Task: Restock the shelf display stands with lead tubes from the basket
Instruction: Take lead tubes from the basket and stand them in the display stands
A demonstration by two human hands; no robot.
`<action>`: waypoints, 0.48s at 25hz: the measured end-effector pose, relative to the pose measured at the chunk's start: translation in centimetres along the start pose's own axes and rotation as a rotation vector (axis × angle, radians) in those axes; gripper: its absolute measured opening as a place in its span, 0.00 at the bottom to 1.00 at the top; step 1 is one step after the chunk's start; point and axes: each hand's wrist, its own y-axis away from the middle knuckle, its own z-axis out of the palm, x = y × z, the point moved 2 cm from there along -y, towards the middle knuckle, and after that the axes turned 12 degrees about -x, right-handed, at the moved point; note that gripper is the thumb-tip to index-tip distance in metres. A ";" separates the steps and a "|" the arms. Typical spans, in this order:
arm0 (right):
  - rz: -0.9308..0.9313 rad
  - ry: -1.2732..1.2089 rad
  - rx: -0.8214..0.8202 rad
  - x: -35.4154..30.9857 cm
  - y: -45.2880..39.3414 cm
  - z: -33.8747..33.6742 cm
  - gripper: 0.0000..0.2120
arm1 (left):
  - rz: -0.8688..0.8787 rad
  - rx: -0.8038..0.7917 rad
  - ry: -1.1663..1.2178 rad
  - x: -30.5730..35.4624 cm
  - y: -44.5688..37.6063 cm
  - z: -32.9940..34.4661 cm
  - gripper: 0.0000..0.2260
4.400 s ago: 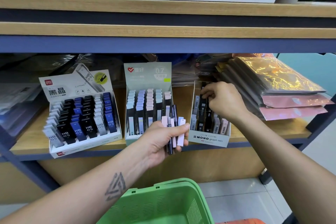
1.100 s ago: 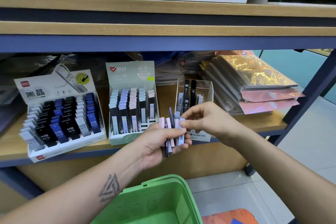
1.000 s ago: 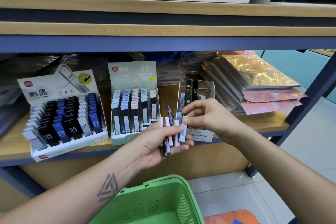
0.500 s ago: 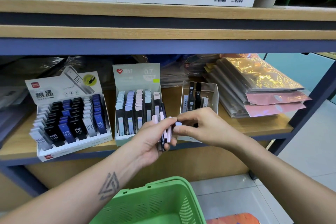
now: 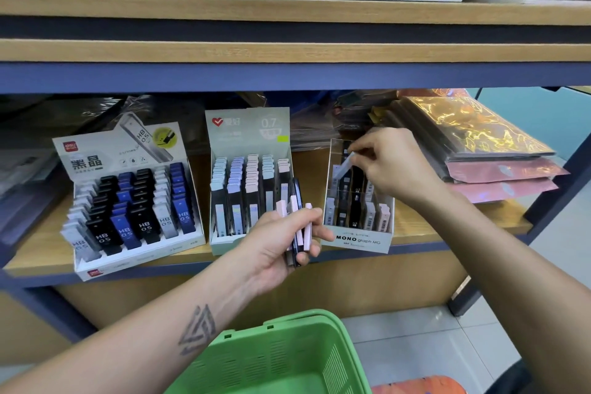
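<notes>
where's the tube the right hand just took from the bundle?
Head view, right of centre: the pale lead tube is pinched in the right hand, tilted over the back rows of the MONO display stand, right of the 0.7 stand.

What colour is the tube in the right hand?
Pale lavender-grey plastic lead tube, pinched by the right hand; head view.

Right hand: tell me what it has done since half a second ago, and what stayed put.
The right hand has pinched a pale lead tube out of the bundle in the left hand, carried it up and to the right, and now holds it tilted over the MONO display box. The left hand still grips the remaining tubes in front of the shelf. The other two display stands and the green basket have not moved.
</notes>
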 end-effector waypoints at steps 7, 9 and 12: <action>0.022 0.228 0.004 -0.8 -1.2 2.7 0.04 | 0.007 -0.003 -0.011 0.1 0.1 -0.4 0.05; 0.032 0.291 0.009 -1.0 -1.5 3.5 0.04 | 0.005 -0.007 -0.011 0.2 0.1 -0.4 0.05; 0.039 0.380 -0.006 -1.3 -1.7 4.1 0.07 | 0.003 -0.014 -0.012 0.2 0.1 -0.4 0.05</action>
